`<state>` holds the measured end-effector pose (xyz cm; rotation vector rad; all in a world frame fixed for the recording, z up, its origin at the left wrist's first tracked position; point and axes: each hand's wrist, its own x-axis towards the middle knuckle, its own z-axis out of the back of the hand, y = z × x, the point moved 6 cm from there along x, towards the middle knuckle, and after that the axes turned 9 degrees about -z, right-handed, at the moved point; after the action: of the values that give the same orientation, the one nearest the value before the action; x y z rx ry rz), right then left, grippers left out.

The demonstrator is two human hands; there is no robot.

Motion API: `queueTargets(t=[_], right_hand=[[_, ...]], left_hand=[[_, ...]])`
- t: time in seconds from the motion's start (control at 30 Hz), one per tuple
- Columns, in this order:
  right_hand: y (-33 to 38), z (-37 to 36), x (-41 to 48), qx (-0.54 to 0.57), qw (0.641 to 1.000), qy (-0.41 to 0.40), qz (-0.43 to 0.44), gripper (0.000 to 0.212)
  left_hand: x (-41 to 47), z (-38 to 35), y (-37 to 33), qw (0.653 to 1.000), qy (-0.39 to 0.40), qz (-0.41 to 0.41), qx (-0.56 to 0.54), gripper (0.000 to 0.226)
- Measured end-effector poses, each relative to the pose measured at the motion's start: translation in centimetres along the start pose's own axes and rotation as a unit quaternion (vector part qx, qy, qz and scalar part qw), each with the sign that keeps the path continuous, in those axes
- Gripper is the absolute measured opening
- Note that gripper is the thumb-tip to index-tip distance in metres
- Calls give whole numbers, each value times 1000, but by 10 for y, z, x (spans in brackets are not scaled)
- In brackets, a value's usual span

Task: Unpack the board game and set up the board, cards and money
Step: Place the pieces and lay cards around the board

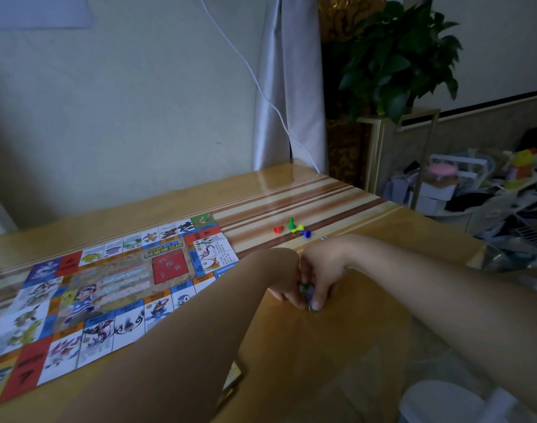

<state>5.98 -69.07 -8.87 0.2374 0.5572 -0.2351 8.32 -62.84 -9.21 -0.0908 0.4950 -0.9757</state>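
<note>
Your board (pixel 108 288) at 9 o'clock has red, blue, orange and white squares. At 12 o'clock your red pawn (pixel 278 229), green pawn (pixel 291 223), yellow pawn (pixel 297 229) and blue pawn (pixel 305 233) sit on the table's (pixel 322 193) brown and white stripes. Your little cards (pixel 309 293) look green and blue.

Glossy wooden table (pixel 337 190), printed paper game board (pixel 108 288), shiny plastic pawns (pixel 291 228), satiny cloth curtain (pixel 288 87)

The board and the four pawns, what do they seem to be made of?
Board: probably thin printed paper or light card, slightly glossy. It lies quite flat on the table and shows almost no edge thickness.
Pawns: most likely moulded plastic with a smooth finish. Each is one solid bright colour: red, green, yellow, blue.
</note>
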Motion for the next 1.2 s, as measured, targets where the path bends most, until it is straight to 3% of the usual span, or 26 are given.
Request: queueTargets(t=[0.17,0.33,0.43,0.53,0.67,0.87,1.0,1.2], right_hand=[[4,-2,-3,10,1000,3,10,27],[6,-3,-6,19,999,-21,16,30],[5,-6,-8,35,999,-8,14,21],[5,-7,-9,43,999,11,10,33],[5,-8,-10,37,999,10,8,32],[3,-11,-12,21,998,-54,34,39],[0,-12,-16,12,991,-121,60,39],[-9,-11,-18,75,985,-129,91,40]], left_hand=[[-1,-1,-2,1000,-5,-9,-18,43],[-1,-1,-2,1000,-15,-9,-19,42],[-1,-1,-1,1000,-18,-7,1,40],[-2,-1,-1,999,-27,-12,19,35],[-4,-4,2,999,-48,-14,-11,36],[-7,-10,7,994,-61,-6,-91,47],[-13,-11,7,996,-71,-6,-56,37],[-21,-11,5,995,-86,-19,-45,33]])
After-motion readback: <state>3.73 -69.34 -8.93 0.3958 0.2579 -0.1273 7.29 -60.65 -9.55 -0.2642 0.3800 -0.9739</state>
